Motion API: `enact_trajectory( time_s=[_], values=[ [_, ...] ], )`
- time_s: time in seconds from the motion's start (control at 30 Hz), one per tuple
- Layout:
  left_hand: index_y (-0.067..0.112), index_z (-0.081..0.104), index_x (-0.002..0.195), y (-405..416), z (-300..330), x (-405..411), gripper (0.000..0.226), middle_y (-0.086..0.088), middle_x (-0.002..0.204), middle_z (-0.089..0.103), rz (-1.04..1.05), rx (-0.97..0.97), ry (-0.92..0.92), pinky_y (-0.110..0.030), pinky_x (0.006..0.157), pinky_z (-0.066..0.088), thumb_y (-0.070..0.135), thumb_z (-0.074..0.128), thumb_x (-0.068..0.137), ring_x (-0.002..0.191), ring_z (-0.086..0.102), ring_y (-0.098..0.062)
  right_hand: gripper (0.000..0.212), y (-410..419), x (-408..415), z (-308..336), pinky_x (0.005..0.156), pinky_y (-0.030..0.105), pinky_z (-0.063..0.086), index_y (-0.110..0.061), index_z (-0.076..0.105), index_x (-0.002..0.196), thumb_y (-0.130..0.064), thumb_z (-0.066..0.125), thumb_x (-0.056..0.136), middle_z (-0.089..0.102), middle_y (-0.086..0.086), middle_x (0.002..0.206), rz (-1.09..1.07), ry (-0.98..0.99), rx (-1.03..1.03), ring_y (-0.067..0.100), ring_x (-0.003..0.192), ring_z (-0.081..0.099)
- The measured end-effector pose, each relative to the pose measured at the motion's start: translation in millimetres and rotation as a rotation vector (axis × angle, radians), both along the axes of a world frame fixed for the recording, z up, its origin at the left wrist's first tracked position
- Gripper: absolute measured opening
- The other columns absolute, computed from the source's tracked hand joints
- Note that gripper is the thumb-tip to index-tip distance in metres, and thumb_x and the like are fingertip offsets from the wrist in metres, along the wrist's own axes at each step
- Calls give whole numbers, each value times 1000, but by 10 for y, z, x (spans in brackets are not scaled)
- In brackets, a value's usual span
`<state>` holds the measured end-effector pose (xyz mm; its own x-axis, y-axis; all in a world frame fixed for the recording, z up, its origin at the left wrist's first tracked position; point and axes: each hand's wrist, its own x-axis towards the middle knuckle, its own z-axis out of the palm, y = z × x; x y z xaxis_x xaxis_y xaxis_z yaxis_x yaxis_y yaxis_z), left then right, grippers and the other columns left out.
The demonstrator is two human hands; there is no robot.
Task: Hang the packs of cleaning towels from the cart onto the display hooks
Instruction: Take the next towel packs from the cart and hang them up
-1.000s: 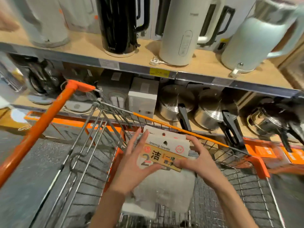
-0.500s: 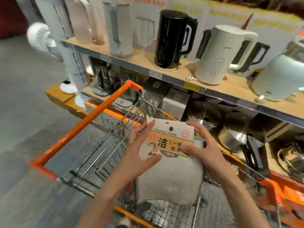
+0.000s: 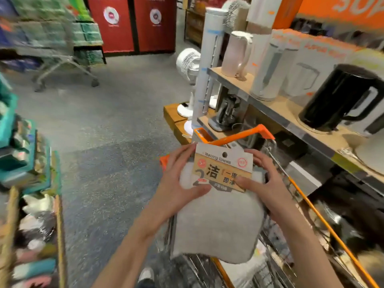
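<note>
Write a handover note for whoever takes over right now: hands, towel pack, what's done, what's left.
Left hand: grips the left side of the cleaning towel pack.
Right hand: grips its right side, thumb on the card header.
The pack is held up above the cart, hang hole at the top.
Done: pack lifted out.
Left: no display hooks in view; find them and hang the pack. Other packs in the cart cannot be made out.

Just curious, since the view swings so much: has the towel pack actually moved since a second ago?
Yes. The towel pack, held in the left hand and right hand, has risen: its card top now overlaps the cart's orange handle, where before it sat low inside the basket.
</note>
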<state>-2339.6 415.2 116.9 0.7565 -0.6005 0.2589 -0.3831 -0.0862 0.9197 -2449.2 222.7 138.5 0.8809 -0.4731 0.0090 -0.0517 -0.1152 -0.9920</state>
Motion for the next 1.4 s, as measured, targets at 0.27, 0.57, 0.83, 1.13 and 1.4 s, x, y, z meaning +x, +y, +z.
enact_trajectory(
  time_s=[0.27,0.57,0.83,1.13,1.4],
  values=[
    [51,46,113,930,114,532,75,0,135,38,370,-40,79,-6,100,32,7,85,67,120,43,2,67,728,1136,130,87,44,54,-51,56,113,-18,83,62,63,-28,109,204,-60,-108,12,109,61],
    [46,52,113,2224,245,1355,61,7,129,55,570,-52,163,-3,93,36,27,83,64,111,50,15,63,2004,2536,203,86,31,54,-53,58,107,-7,80,69,63,-18,114,486,-151,-105,12,108,62],
    [46,51,112,3288,319,2025,62,-3,130,56,752,-56,135,-2,87,36,10,82,74,111,53,-4,62,3130,3474,313,90,23,50,-27,57,118,-1,80,67,62,-12,114,571,-205,-92,6,106,60],
    [38,52,125,3977,265,2616,64,5,135,52,908,-121,233,-28,102,35,16,83,73,125,47,-8,49,3903,4433,340,82,25,53,-30,61,104,-1,79,68,66,-11,102,749,-153,-96,11,96,64],
    [44,57,108,4368,205,3396,60,2,132,57,1185,-252,260,-34,104,39,13,87,67,123,51,-14,36,4581,5635,349,93,47,49,-17,60,96,-5,80,69,64,12,112,944,-91,-134,28,104,62]
  ],
)
